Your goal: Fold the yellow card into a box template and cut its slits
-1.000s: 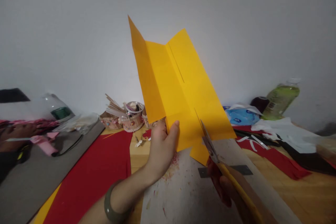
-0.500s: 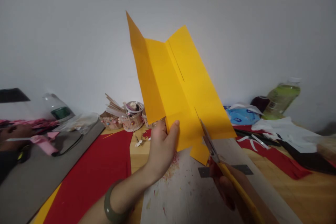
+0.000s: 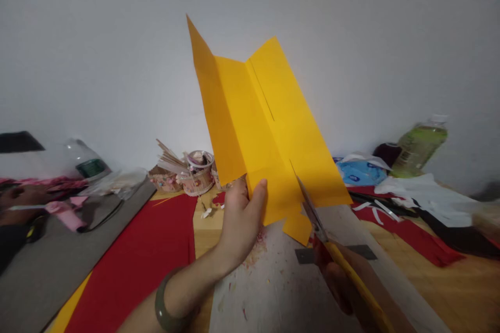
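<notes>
A folded sheet of yellow paper (image 3: 253, 125) stands raised in front of me, creased lengthwise, with a thin dark line on its right panel. My left hand (image 3: 242, 218) grips its lower edge, thumb in front and fingers behind. In my right hand (image 3: 344, 270) is a pair of scissors (image 3: 312, 213) with yellow and red handles. Their blades lie at the paper's lower edge, along a slit running up into it. A partly cut flap of the paper hangs just left of the blades. Some right-hand fingers are hidden by the handles.
Red paper (image 3: 152, 255) lies left of a grey-white board (image 3: 265, 291) strewn with scraps. Decorated cups (image 3: 198, 177) hold sticks. A blue packet (image 3: 361, 171) and a green-liquid bottle (image 3: 422, 145) stand right. Another person's hand (image 3: 23, 203) is at far left by a pink glue gun (image 3: 64, 216).
Almost nothing differs. The yellow paper, my left hand and the scissors keep nearly the same place; the scissor handles in my right hand have shifted very slightly.
</notes>
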Action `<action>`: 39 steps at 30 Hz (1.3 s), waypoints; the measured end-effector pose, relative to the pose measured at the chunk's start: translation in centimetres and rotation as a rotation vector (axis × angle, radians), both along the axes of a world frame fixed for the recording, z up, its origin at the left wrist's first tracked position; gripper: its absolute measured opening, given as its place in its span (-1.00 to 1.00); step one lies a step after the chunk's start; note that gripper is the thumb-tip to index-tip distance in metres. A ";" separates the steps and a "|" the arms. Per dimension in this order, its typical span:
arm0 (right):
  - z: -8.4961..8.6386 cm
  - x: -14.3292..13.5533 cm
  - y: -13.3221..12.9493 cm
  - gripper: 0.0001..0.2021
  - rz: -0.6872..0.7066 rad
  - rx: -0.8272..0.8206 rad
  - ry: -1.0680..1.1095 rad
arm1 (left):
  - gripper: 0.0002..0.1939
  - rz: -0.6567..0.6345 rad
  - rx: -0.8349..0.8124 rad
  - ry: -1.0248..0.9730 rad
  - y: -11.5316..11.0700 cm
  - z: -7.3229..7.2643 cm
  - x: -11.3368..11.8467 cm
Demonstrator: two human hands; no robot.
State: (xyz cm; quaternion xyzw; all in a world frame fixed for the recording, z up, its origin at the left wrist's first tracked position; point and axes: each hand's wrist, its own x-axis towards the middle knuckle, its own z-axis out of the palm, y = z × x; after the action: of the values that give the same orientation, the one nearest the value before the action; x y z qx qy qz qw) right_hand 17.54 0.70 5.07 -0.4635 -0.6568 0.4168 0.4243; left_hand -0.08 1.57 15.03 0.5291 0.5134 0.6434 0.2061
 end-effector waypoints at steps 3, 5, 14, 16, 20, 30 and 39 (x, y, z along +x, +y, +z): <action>0.2 0.2 0.1 -0.55 0.033 -0.107 -0.032 | -0.88 -0.013 -0.001 0.006 -0.1 0.0 0.0; 0.4 0.3 0.2 -0.58 0.044 -0.150 -0.047 | -0.88 -0.008 -0.009 0.017 -0.1 0.1 0.0; 1.2 0.4 0.2 -0.57 0.067 -0.233 -0.052 | -0.84 0.014 -0.021 0.024 0.1 -0.4 -0.1; 1.2 0.5 0.0 -0.55 0.071 -0.233 -0.030 | -0.83 0.001 -0.012 0.014 0.1 -0.5 -0.1; 1.0 0.5 -0.2 -0.53 0.064 -0.261 0.043 | -0.84 0.027 -0.037 0.014 0.2 -0.4 -0.1; 1.4 0.1 -0.3 -0.49 -0.021 -0.194 -0.004 | -0.85 -0.011 -0.053 -0.090 0.0 0.0 0.2; 1.2 0.2 -0.5 -0.56 0.037 -0.125 -0.022 | -0.72 -0.126 -0.103 -0.268 0.8 -0.7 -1.3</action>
State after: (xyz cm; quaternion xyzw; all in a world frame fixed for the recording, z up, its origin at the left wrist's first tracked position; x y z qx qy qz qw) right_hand 17.76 0.24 6.24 -0.4816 -0.6425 0.4597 0.3794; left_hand -1.42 2.33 14.32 0.4585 0.4794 0.6668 0.3396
